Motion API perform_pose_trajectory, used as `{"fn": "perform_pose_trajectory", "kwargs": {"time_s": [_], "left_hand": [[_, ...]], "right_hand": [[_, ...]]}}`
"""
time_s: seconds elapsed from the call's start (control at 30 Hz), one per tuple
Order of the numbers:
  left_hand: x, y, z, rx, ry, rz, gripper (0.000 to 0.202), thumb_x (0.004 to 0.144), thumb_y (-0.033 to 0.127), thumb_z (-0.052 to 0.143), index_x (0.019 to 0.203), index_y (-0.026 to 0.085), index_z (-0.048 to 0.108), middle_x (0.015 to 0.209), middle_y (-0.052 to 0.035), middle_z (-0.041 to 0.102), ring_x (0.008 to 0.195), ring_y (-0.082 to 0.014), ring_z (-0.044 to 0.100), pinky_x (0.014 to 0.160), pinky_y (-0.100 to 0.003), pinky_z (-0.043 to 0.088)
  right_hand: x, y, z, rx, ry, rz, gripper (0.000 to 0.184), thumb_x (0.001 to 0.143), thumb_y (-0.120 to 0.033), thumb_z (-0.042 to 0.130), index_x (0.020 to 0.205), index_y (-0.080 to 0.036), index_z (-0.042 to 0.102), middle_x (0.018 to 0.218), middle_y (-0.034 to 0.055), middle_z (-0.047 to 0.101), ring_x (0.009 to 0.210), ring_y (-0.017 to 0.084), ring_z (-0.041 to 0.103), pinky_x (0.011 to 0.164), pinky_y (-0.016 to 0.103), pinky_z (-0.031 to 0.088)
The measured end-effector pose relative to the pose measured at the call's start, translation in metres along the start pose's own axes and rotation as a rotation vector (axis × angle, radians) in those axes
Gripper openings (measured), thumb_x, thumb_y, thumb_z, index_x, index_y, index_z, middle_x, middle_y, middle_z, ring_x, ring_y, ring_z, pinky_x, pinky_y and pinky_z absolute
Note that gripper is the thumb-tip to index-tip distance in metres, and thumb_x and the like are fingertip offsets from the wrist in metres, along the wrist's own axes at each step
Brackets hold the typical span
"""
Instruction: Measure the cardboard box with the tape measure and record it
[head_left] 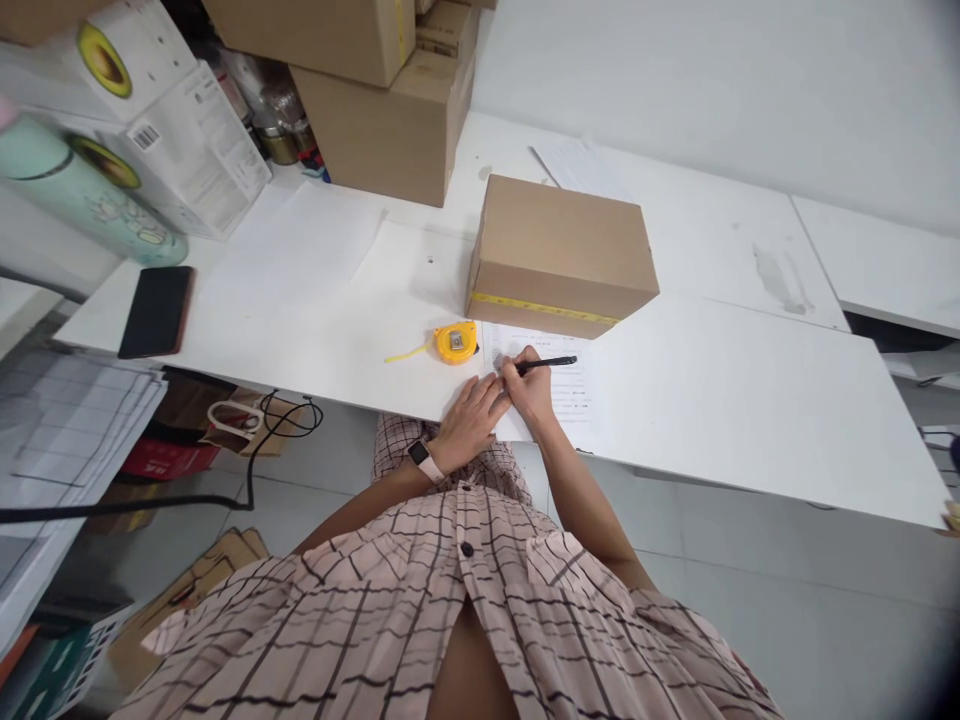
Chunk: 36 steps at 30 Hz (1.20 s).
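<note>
My right hand is closed around a black pen, its tip on a printed sheet of paper at the near edge of the white table. My left hand, with a watch on the wrist, lies flat on the left edge of the sheet with fingers stretched out. A yellow tape measure with a short length of tape pulled out lies just left of the sheet. A brown cardboard box with a yellow tape strip stands right behind the paper.
A black phone lies at the table's left end beside a mint-green bottle and white product boxes. Larger cardboard boxes are stacked at the back. A black cable hangs below the table edge.
</note>
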<state>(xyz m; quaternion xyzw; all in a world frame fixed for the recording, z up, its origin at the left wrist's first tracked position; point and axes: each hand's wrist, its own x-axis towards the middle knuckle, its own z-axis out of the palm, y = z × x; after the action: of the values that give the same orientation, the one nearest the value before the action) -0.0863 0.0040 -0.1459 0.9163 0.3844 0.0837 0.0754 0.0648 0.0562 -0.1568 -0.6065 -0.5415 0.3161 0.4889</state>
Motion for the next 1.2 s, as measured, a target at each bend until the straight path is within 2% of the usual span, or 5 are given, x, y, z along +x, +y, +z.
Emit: {"fn": "perform_pose_trajectory", "kwargs": {"time_s": [0.7,1.2], "left_hand": [[-0.001,0.0004,-0.0004,0.011,0.008,0.002,0.068,0.085,0.025,0.069,0.145,0.01,0.041,0.155,-0.0203,0.041,0.147,-0.0351,0.034,0.124,-0.052,0.023],[-0.0004,-0.0002,-0.0001,-0.008,-0.004,-0.002,0.073,0.082,0.025,0.073,0.146,0.011,0.04,0.155,-0.0208,0.04,0.148,-0.0341,0.032,0.124,-0.052,0.022]], "right_hand": [[-0.0015,-0.0015,-0.0002,0.019,0.012,0.04,0.02,0.081,-0.033,0.059,0.072,-0.024,0.044,0.058,-0.0078,0.044,0.057,0.012,0.042,0.058,0.026,0.035],[-0.0005,-0.0009,-0.0007,0.004,0.021,0.019,0.02,0.081,-0.033,0.058,0.071,-0.024,0.043,0.058,-0.0075,0.044,0.057,0.012,0.042,0.059,0.027,0.036]]}}
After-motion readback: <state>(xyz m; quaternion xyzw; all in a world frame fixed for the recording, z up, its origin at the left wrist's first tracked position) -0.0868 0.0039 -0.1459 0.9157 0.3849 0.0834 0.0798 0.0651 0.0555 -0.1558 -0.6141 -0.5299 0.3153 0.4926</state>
